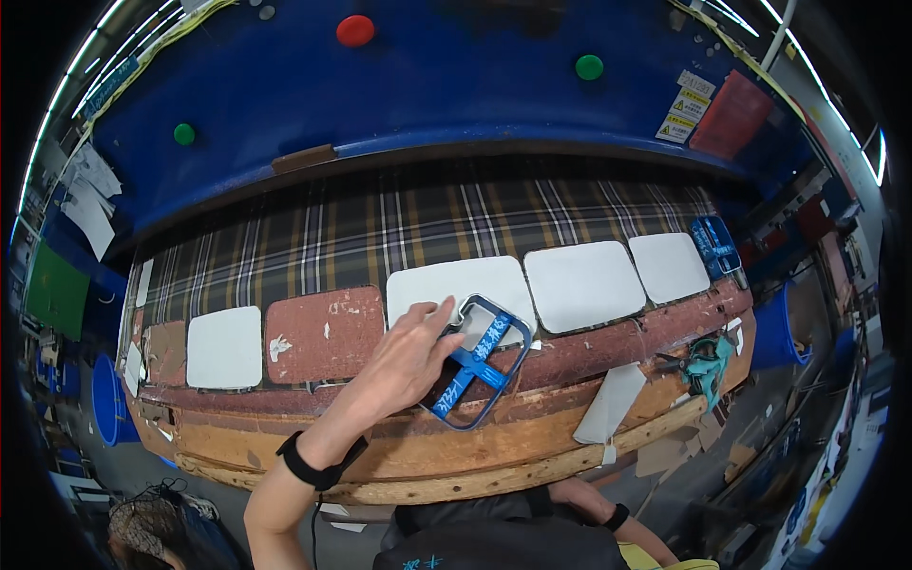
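The person's left hand [410, 353] reaches across the worn wooden bench [399, 456] and grasps a blue metal cutting frame [480, 361], fingers hooked over its near-left rim. The frame sits tilted at the bench's front strip, its upper corner lapping the lower right of a white cut piece [456, 285], with a blue band across its middle. The right hand is not clearly in view: only a forearm with a dark wristband [617, 516] shows low by the body, so whether it is clenched or released cannot be told.

Beyond the frame, plaid fabric [418, 223] is spread over the bench under a blue machine head [427, 85]. Along the fabric's near edge lie four white rounded rectangles: one left of a bare reddish pad [323, 332], the one under the frame, and two more to the frame's right [584, 283] [670, 266]. A second blue frame [714, 245] rests at the far right.

By the look of it, several shapes in this row are already cut, while most of the plaid farther back remains uncut.
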The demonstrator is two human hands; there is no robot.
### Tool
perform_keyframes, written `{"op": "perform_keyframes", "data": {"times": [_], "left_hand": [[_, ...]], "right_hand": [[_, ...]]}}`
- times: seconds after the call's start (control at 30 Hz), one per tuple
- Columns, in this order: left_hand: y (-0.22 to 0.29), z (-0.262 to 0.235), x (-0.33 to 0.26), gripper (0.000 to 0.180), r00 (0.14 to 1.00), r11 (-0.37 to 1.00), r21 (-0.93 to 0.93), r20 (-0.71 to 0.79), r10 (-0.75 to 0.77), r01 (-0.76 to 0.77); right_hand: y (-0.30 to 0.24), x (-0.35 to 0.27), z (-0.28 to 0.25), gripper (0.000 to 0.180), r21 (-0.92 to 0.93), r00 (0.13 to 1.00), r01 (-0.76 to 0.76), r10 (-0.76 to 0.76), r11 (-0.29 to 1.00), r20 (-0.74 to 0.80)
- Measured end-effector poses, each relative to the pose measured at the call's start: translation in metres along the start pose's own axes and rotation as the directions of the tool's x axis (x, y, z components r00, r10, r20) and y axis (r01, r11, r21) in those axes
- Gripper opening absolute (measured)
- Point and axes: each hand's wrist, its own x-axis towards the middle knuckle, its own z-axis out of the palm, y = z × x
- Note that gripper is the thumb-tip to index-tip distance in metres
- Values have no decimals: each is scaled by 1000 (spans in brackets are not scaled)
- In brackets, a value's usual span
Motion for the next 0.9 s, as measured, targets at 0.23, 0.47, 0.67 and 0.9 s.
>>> {"op": "perform_keyframes", "data": {"times": [0.23,0.47,0.67,0.9], "left_hand": [[-8,-51,-75,49,992,998,47,-117,-37,43],[-37,-30,-163,49,871,848,-395,-194,-452,352],[-33,14,-185,43,837,923,-228,-395,-379,310],[-73,52,-194,35,777,899,-184,-453,-437,398]], "right_hand": [[-17,-29,-10,19,124,996,86,-80,989,-49],[-121,-105,-133,29,170,972,-159,124,973,198],[-192,-125,-240,28,42,700,61,-13,997,-714],[-246,-96,-405,32,-366,276,30,-360,930,-891]]}}
